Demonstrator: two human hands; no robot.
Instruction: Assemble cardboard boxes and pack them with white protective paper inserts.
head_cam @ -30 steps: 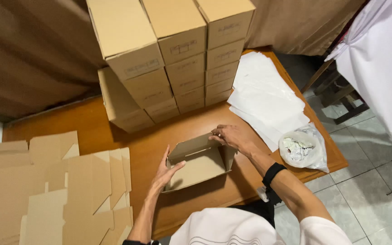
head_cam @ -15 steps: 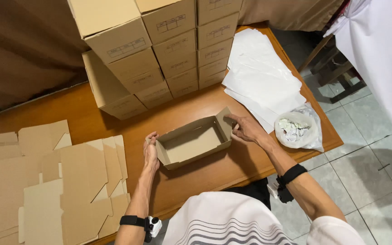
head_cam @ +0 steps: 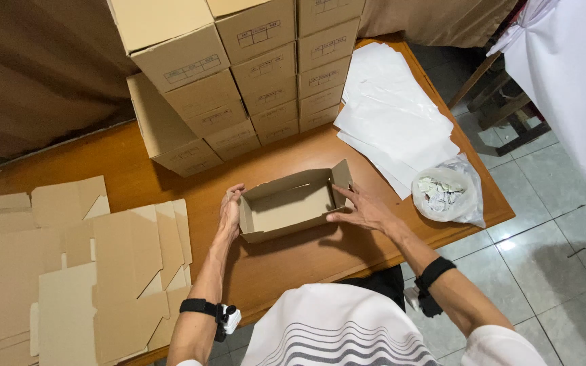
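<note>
Near the middle of the frame an open cardboard box (head_cam: pixel 291 207) sat on the wooden worktop (head_cam: pixel 293 261), its mouth facing up and its inside bare. The left hand (head_cam: pixel 230 211) lay flat against the box's left end, fingers curled over the upper corner, so its grip was closed loosely on that wall rather than clamped. The right hand (head_cam: pixel 362 210) pressed the right end with spread fingers, thumb near the raised flap (head_cam: pixel 342 174) at that corner; its grip was open, pushing more than holding. Held from both ends like this, the box appeared to be braced so its walls stayed square and the thin board did not spring back.

Filling the upper middle of the frame, stacked closed cartons (head_cam: pixel 239 74) stood close behind the box, leaving only a narrow strip of worktop between. To the left, flat cardboard blanks (head_cam: pixel 83 271) lay in an overlapping pile, near the left forearm. In the upper right a sheaf of white paper sheets (head_cam: pixel 391 112) lay spread, and just below it a clear plastic bag of small pale scraps (head_cam: pixel 445 193) sat near the worktop's right edge, close to the right hand. A dark band circled each wrist. White cloth (head_cam: pixel 564 88) hung at the far right, over a tiled floor (head_cam: pixel 551 251).
</note>
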